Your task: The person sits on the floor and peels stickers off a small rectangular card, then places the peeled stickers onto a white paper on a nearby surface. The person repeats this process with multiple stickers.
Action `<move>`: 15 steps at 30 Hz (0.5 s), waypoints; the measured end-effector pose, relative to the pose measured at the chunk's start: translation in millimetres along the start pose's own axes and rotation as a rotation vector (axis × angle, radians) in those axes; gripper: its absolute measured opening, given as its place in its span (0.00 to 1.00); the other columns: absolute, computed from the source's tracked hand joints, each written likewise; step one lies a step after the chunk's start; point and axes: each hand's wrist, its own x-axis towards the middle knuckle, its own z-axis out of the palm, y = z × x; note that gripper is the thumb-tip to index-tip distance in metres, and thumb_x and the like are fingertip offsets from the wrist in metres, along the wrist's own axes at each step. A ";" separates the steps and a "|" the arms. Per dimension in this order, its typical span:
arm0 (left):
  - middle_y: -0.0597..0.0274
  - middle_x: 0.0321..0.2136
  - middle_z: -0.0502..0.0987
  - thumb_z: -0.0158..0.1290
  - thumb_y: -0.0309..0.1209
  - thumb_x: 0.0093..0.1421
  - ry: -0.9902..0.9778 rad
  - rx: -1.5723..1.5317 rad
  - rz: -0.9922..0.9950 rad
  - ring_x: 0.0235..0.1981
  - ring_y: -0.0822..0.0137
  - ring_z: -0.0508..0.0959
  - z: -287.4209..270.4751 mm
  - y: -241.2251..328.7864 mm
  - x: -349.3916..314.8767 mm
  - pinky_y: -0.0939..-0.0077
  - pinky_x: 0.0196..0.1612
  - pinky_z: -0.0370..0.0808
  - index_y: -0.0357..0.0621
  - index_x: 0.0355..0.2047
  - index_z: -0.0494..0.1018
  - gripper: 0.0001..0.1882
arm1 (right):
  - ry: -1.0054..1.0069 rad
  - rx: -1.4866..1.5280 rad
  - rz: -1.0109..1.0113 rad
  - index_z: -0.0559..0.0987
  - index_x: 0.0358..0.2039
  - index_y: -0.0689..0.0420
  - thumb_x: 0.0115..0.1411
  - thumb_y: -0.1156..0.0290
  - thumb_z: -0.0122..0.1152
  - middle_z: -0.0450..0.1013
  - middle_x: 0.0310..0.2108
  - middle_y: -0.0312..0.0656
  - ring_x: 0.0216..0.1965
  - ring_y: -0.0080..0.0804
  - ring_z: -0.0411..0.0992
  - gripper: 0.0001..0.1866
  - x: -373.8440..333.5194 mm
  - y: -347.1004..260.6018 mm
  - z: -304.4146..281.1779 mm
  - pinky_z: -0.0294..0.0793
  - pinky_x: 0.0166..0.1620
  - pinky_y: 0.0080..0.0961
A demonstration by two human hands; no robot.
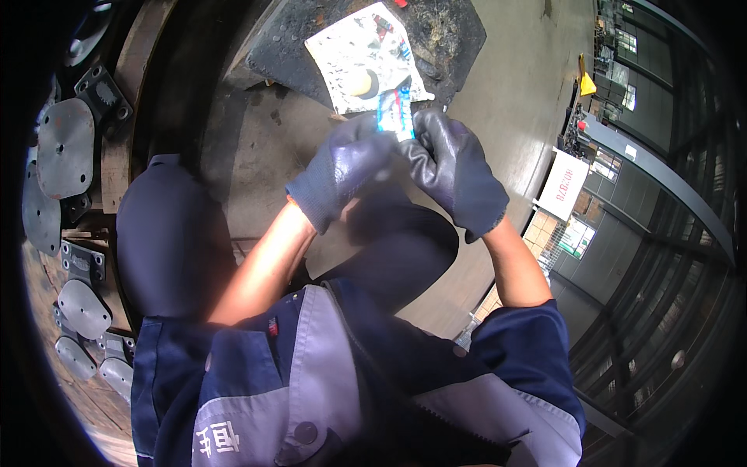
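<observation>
In front of me I hold a small, flat blue-and-white packet or tube with a touch of red; its exact kind I cannot make out. Both hands wear dark, shiny coated gloves. My left hand closes on its lower left side, and my right hand pinches it from the right. Just beyond lies a white sheet with grey smears. On that sheet rests a pale yellow, round-ended object with a dark side. The packet's upper end overlaps the sheet's near edge.
Under the sheet is a dark, worn block with a faceted edge. Grey metal plates with holes and brackets stand on wooden boards at my left. My knees flank the work spot. A white sign board stands farther right.
</observation>
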 end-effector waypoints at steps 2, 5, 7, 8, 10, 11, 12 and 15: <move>0.70 0.18 0.67 0.48 0.38 0.61 -0.024 -0.084 -0.001 0.18 0.80 0.65 2.6 5.0 -5.2 0.84 0.21 0.62 0.42 0.30 0.69 0.12 | -0.073 0.088 -0.104 0.71 0.34 0.62 0.54 0.78 0.51 0.66 0.22 0.48 0.23 0.36 0.64 0.06 2.6 5.7 -0.9 0.66 0.30 0.30; 0.71 0.17 0.66 0.48 0.38 0.61 -0.049 -0.122 -0.046 0.18 0.80 0.64 3.8 10.2 -7.2 0.84 0.21 0.62 0.42 0.30 0.69 0.12 | -0.089 0.346 -0.018 0.71 0.33 0.63 0.55 0.77 0.50 0.65 0.22 0.41 0.25 0.26 0.62 0.06 0.0 2.7 1.3 0.65 0.31 0.26; 0.71 0.17 0.66 0.48 0.37 0.61 -0.058 -0.102 -0.081 0.18 0.80 0.64 2.2 12.5 -7.0 0.84 0.21 0.61 0.42 0.30 0.69 0.11 | -0.080 0.536 0.049 0.72 0.32 0.64 0.56 0.75 0.49 0.65 0.23 0.36 0.27 0.22 0.61 0.06 -1.6 -3.6 2.3 0.65 0.32 0.24; 0.71 0.17 0.66 0.48 0.37 0.61 -0.067 -0.085 -0.094 0.18 0.81 0.64 0.3 13.0 -7.2 0.84 0.21 0.61 0.41 0.30 0.69 0.11 | -0.102 0.555 0.060 0.72 0.33 0.64 0.56 0.75 0.49 0.65 0.25 0.35 0.28 0.21 0.61 0.07 -1.6 -3.0 3.0 0.65 0.33 0.23; 0.71 0.17 0.66 0.48 0.37 0.61 -0.065 -0.142 -0.131 0.17 0.81 0.64 -1.9 10.2 -5.5 0.84 0.20 0.61 0.41 0.31 0.70 0.11 | -0.146 0.592 0.083 0.72 0.34 0.64 0.57 0.73 0.50 0.64 0.27 0.33 0.29 0.19 0.60 0.08 -2.2 -1.3 4.4 0.65 0.35 0.22; 0.71 0.17 0.66 0.48 0.37 0.61 -0.045 -0.218 -0.154 0.17 0.81 0.64 -2.1 3.9 -3.5 0.84 0.20 0.61 0.41 0.32 0.70 0.11 | -0.175 0.557 0.100 0.72 0.35 0.64 0.57 0.73 0.50 0.64 0.27 0.33 0.30 0.20 0.61 0.08 -2.0 -1.5 3.9 0.65 0.35 0.22; 0.71 0.16 0.66 0.48 0.37 0.61 -0.025 -0.293 -0.176 0.17 0.81 0.64 -2.0 -2.9 -2.0 0.84 0.20 0.61 0.41 0.32 0.70 0.11 | -0.203 0.522 0.117 0.72 0.36 0.64 0.57 0.73 0.50 0.65 0.28 0.34 0.30 0.20 0.61 0.09 -2.3 -2.5 2.3 0.65 0.36 0.21; 0.71 0.16 0.66 0.48 0.39 0.61 -0.061 -0.161 0.013 0.16 0.81 0.64 0.4 -15.8 -1.7 0.85 0.19 0.61 0.42 0.33 0.70 0.12 | -0.229 0.498 0.143 0.72 0.37 0.64 0.57 0.72 0.50 0.66 0.28 0.33 0.30 0.20 0.62 0.10 -3.1 -7.0 -3.1 0.65 0.35 0.21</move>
